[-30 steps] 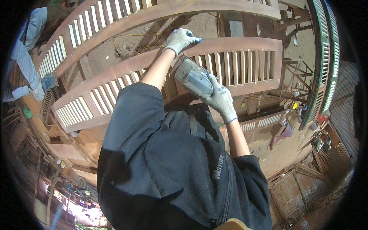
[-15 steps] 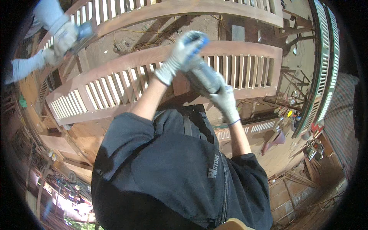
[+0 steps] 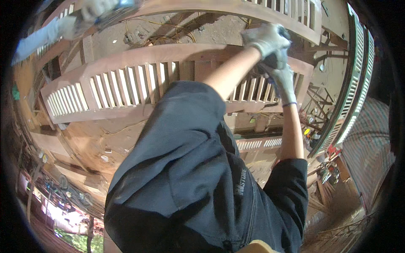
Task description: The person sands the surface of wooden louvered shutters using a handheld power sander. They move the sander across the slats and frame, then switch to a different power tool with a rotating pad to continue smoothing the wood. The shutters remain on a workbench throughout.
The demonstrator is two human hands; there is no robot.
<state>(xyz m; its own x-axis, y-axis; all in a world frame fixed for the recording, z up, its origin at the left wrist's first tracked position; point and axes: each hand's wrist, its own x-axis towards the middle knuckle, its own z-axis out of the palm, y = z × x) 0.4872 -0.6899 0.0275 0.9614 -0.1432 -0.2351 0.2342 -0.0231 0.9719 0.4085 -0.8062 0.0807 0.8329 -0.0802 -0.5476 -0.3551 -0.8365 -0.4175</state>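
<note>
Both my hands, in pale work gloves, are on a dark grey hand-held power tool (image 3: 277, 60) with a rounded body, perhaps a sander or grinder. My left hand (image 3: 270, 40) is closed over its far end. My right hand (image 3: 283, 82) wraps its near end. The tool is over the right part of a brown wooden louvred shutter (image 3: 168, 55), near its far edge. My hands hide the tool's working face, so I cannot tell whether it touches the wood.
A second louvred shutter (image 3: 291, 27) lies beyond. At the far left, a co-worker's gloved hand (image 3: 99, 8) grips a blue tool. Yellow cord (image 3: 173, 29) coils on the ground between the shutters. Green shutters (image 3: 352, 84) stand at the right, beside a striped cloth (image 3: 365, 139).
My hands have carried the power tool to the right and farther out along the shutter. My left arm now reaches across to the right. The co-worker's hands have moved up and right in view.
</note>
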